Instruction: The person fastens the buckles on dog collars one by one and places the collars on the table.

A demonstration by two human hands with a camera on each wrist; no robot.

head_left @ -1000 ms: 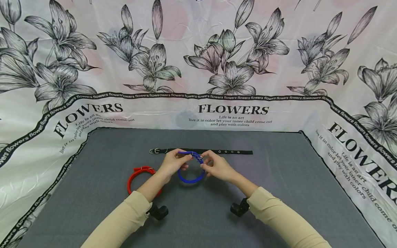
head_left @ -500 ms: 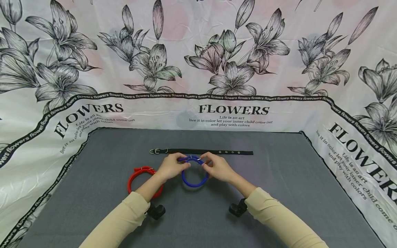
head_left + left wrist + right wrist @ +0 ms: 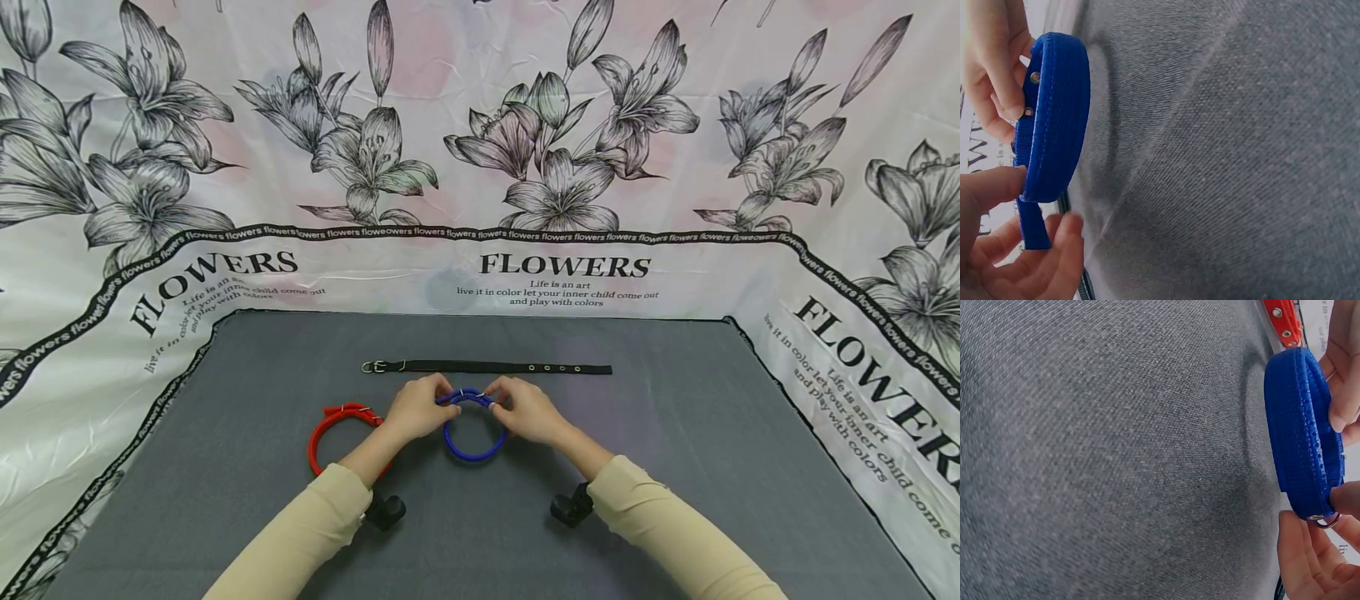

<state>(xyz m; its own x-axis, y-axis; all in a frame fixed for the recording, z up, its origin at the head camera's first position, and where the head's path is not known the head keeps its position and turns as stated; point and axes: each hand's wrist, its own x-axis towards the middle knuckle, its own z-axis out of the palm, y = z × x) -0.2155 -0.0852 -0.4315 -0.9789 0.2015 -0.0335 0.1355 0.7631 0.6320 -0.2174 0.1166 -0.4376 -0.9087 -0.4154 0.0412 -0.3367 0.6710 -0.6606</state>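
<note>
A blue collar (image 3: 476, 458), buckled into a loop, is between my two hands above the grey cloth. My left hand (image 3: 417, 408) pinches its left side; in the left wrist view the thumb lies on the blue strap (image 3: 1063, 119) and the strap's loose end hangs past it. My right hand (image 3: 527, 410) pinches the other side, close to a metal ring (image 3: 1329, 521) in the right wrist view. Eyelets show along the strap in the left wrist view. A red collar (image 3: 318, 433), also looped, lies left of my left hand, partly hidden behind the forearm.
Behind the hands a black collar (image 3: 480, 367) lies straight, its buckle to the left and eyelets to the right. Grey cloth (image 3: 675, 467) covers the table. A white flower-printed sheet (image 3: 562, 287) borders it at the back and sides.
Both hands have come slightly nearer the body with the blue collar, which shifted a little rightward. The left hand's grip has changed somewhat. The red and black collars have stayed put.
</note>
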